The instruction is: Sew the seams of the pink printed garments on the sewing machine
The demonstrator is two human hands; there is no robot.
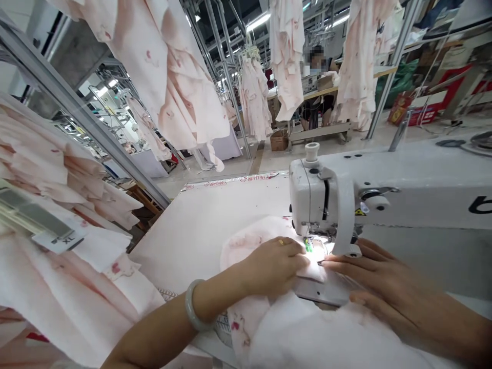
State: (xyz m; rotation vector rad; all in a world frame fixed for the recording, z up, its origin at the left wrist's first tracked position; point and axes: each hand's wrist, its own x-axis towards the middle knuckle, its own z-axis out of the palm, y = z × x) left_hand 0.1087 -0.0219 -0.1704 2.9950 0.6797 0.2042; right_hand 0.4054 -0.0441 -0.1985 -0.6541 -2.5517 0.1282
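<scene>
A pale pink floral garment piece [300, 328] lies across the bed of a white sewing machine [315, 189] and hangs over the front edge. To the left of the lit needle area, my left hand [274, 266] has its fingers bent down and closed on the fabric; the fingertips are partly hidden. My right hand [384, 277] rests on the other side, fingers stretched out and lying on the cloth, tips close to the presser foot. A small green part [308, 245] shows beside the needle, which is washed out by the light.
Pink floral garments [184, 77] hang overhead and at the left, where a plastic size tag [57, 236] marked XL shows. A metal pole [77, 102] slants across the left. Behind, a person [319, 61] sits at another table, near red boxes [418, 107].
</scene>
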